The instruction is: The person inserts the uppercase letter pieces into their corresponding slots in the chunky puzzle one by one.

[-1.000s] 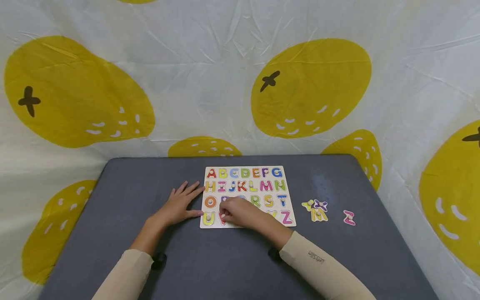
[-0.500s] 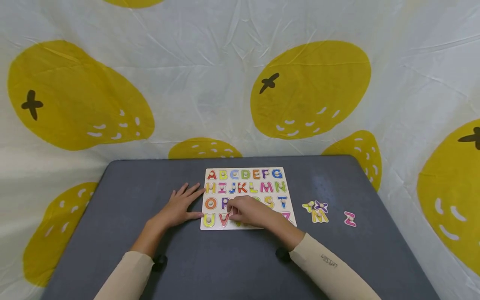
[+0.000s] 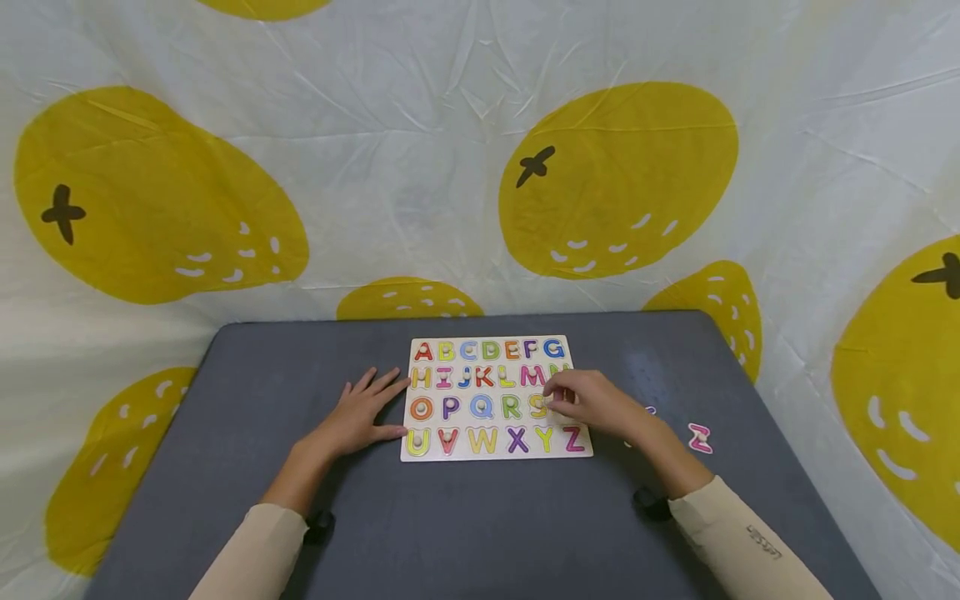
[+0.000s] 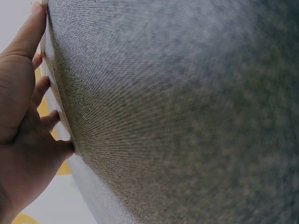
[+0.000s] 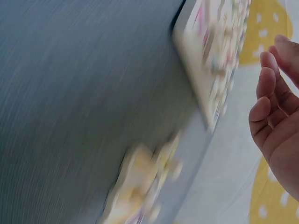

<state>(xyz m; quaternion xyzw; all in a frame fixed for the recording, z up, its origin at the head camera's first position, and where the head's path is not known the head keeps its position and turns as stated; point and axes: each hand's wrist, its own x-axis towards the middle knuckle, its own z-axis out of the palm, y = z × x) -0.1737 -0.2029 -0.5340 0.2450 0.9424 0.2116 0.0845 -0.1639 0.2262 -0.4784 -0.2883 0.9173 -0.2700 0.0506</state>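
Observation:
A wooden alphabet puzzle board [image 3: 497, 457] lies on the table, with knobbed letter pieces in most of its upper rows and a V piece [image 3: 447, 441] in the bottom row. W, X, Y and Z there show no knobs. My left hand [image 3: 358, 415] rests flat with spread fingers, its thumb and fingertips touching the board's left edge. Over the board's right side hovers my right hand [image 3: 596, 404], fingers loosely bent and holding nothing in the right wrist view. Loose letter pieces [image 5: 135, 177] are blurred there; my right forearm mostly hides them in the head view.
A pink Z piece [image 3: 700, 438] lies alone on the dark grey table [image 3: 465, 533], right of the forearm. Behind the table hangs a white cloth [image 3: 405, 192] printed with yellow fruit.
My right hand has left the V piece in the bottom row and moved right across the board, uncovering W, X, Y and Z. My left hand has stayed in place.

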